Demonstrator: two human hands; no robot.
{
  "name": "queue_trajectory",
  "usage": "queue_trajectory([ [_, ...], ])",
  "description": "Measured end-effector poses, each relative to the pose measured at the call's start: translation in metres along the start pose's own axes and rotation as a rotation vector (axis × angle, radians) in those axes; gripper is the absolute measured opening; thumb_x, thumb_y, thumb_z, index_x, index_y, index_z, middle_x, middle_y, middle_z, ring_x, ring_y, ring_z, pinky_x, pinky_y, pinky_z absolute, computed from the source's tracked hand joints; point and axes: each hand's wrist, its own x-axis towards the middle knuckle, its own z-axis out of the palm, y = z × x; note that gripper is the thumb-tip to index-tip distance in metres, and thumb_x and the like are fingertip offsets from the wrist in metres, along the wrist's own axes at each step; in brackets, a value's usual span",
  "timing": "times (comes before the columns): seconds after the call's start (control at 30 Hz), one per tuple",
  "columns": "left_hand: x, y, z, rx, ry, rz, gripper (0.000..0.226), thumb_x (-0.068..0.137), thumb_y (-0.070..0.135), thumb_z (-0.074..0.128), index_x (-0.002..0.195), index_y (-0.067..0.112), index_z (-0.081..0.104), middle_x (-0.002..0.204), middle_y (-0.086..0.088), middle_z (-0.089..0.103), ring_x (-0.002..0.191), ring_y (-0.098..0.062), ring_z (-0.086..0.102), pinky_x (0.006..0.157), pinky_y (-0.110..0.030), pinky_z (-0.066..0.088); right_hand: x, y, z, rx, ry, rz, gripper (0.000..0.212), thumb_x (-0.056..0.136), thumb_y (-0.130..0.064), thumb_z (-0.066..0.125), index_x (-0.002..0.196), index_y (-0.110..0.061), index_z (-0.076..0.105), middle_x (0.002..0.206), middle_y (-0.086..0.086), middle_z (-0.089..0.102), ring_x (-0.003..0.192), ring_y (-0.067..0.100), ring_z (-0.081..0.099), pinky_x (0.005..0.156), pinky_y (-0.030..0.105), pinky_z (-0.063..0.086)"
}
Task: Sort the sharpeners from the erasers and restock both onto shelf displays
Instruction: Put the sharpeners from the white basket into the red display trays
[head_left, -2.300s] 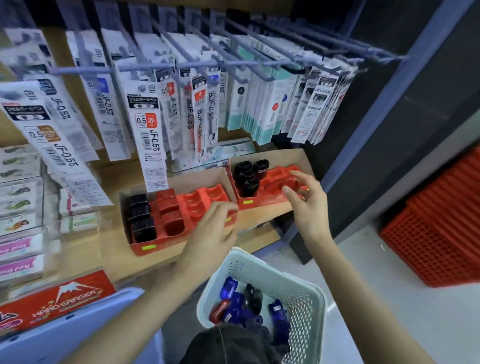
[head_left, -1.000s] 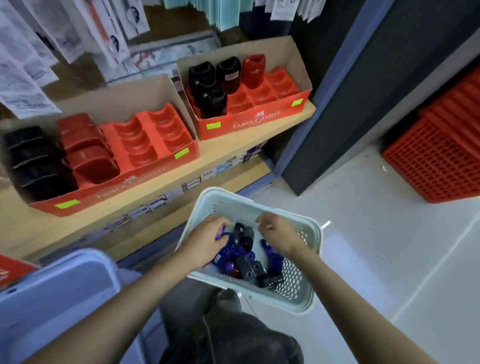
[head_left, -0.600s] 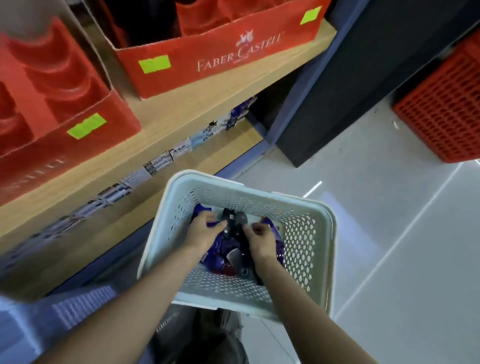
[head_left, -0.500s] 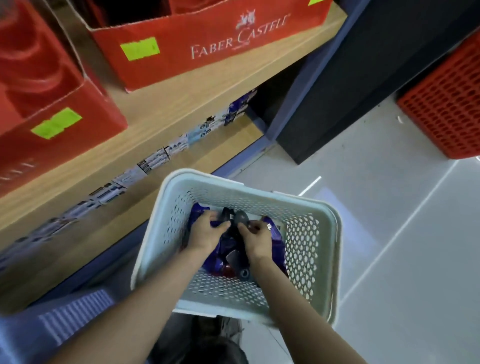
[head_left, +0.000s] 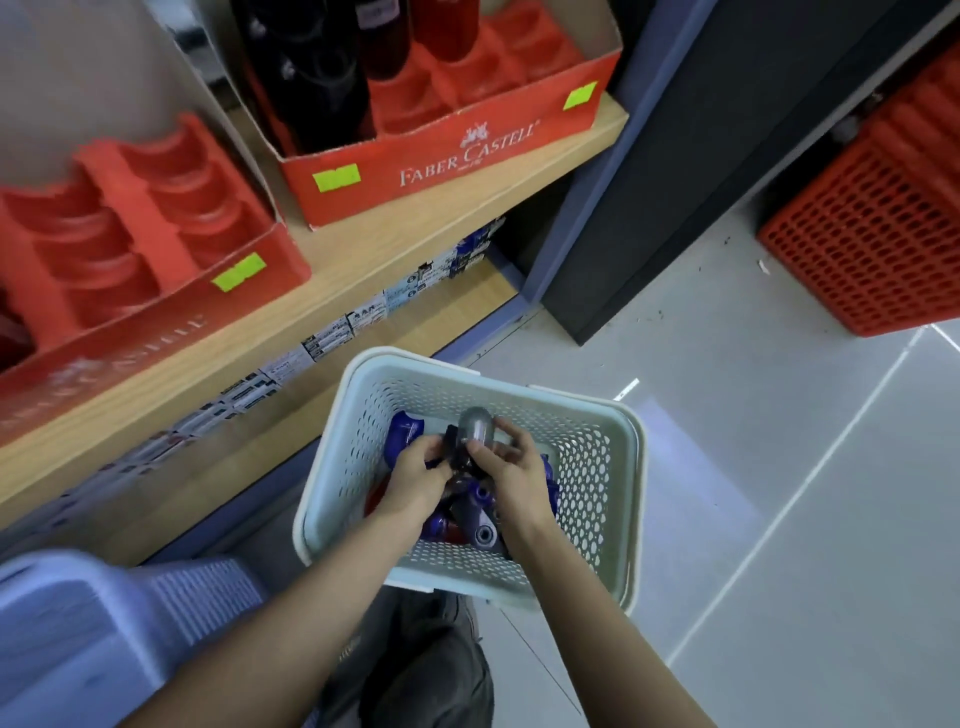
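1. Far left on the shelf (head_left: 395, 244) sits the left display tray (head_left: 130, 249), its red moulded slots in view all bare.
2. Below it, our left hand (head_left: 415, 478) reaches into the white basket (head_left: 358, 415), fingers curled and pinching the black end of a grey-and-black sharpener (head_left: 475, 423).
3. That sharpener is lifted just above the blue sharpeners (head_left: 405, 428) lying in the basket. Its long axis tilts away from us, with the grey dome pointing up towards the Faber-Castell box (head_left: 452, 150), where black and red sharpeners stand beside open slots.
4. Our right hand (head_left: 514, 478) clamps the dome end, thumb on the near side and fingers wrapped behind.
5. Both hands share the one piece, so neither is nearer. We judge that the coming lift goes up and leftward, and that either hand must let go first.
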Motion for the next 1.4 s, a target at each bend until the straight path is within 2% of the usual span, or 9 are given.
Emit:
queue_trajectory([
  [0.13,-0.041,0.028,-0.009,-0.063,-0.052,0.069,0.021,0.098,0.007,0.046,0.112,0.015,0.058,0.102,-0.004,0.066,0.087,-0.012,0.063,0.069,-0.02,0.052,-0.036,-0.034,-0.007,-0.009,-0.044,-0.121,0.036,0.086,-0.014,0.068,0.119,-0.015,0.055,0.11,0.012,0.067,0.095,0.024,0.067,0.077,0.032,0.054],
  [0.23,-0.068,0.057,-0.016,-0.017,-0.022,0.152,0.02,0.101,0.014,0.041,0.11,0.018,0.058,0.102,-0.003,0.064,0.084,-0.01,0.061,0.071,-0.021,0.047,-0.057,-0.06,-0.009,-0.031,-0.044,-0.194,0.027,0.081,-0.017,0.072,0.105,-0.014,0.062,0.1,0.009,0.071,0.092,0.03,0.064,0.087,0.045,0.045],
  [0.4,-0.116,0.111,-0.027,-0.076,-0.066,0.336,0.017,0.098,0.017,0.045,0.111,0.007,0.05,0.099,-0.008,0.057,0.05,-0.007,0.06,0.05,-0.022,0.048,-0.089,-0.115,-0.008,0.043,-0.139,-0.269,0.021,0.085,-0.007,0.065,0.104,-0.014,0.06,0.103,0.007,0.067,0.088,0.02,0.06,0.078,0.033,0.044],
  [0.7,-0.159,0.179,-0.05,-0.249,-0.001,0.602,0.016,0.094,0.01,0.049,0.105,0.021,0.046,0.11,-0.004,0.062,0.078,-0.019,0.071,0.075,-0.029,0.058,-0.106,-0.231,0.031,-0.141,-0.233,-0.7,0.026,0.082,-0.001,0.069,0.094,-0.018,0.053,0.091,0.004,0.064,0.077,0.021,0.065,0.062,0.028,0.051],
  [0.87,-0.162,0.191,-0.057,-0.147,0.075,0.685,0.021,0.094,0.019,0.051,0.115,0.021,0.05,0.115,-0.002,0.065,0.107,-0.015,0.063,0.098,-0.032,0.047,-0.078,-0.287,0.069,-0.637,-0.175,-1.025,0.036,0.089,-0.003,0.059,0.118,-0.025,0.058,0.117,0.005,0.049,0.097,0.0,0.049,0.092,0.018,0.044],
  [1.0,-0.16,0.195,-0.06,-0.191,0.132,0.717,0.019,0.093,0.018,0.053,0.111,0.026,0.055,0.113,0.004,0.066,0.105,-0.008,0.062,0.085,-0.015,0.045,-0.065,-0.3,0.094,-1.042,-0.151,-1.193,0.039,0.093,-0.001,0.05,0.13,-0.014,0.053,0.114,0.006,0.045,0.105,0.017,0.049,0.092,0.019,0.037],
  [1.2,-0.157,0.196,-0.073,-0.212,0.196,0.714,0.022,0.091,0.012,0.057,0.111,0.021,0.054,0.115,-0.002,0.065,0.109,-0.014,0.06,0.099,-0.033,0.045,-0.055,-0.303,0.111,-1.388,-0.164,-1.292,0.03,0.091,-0.007,0.057,0.12,-0.01,0.052,0.121,0.008,0.056,0.105,0.029,0.057,0.082,0.038,0.047],
  [1.3,-0.157,0.197,-0.074,-0.221,0.201,0.716,0.02,0.091,0.012,0.058,0.107,0.024,0.053,0.115,-0.005,0.064,0.111,-0.017,0.059,0.101,-0.036,0.045,-0.053,-0.298,0.112,-1.446,-0.148,-1.314,0.034,0.091,-0.001,0.051,0.123,-0.011,0.056,0.123,0.009,0.053,0.105,0.031,0.056,0.08,0.041,0.049],
  [1.4,-0.158,0.2,-0.073,-0.201,0.204,0.75,0.021,0.09,0.013,0.059,0.106,0.027,0.053,0.113,0.0,0.065,0.108,-0.01,0.06,0.094,-0.022,0.046,-0.063,-0.293,0.106,-1.283,-0.108,-1.308,0.036,0.091,-0.001,0.048,0.122,-0.013,0.062,0.127,0.009,0.049,0.118,0.028,0.047,0.099,0.042,0.042],
])
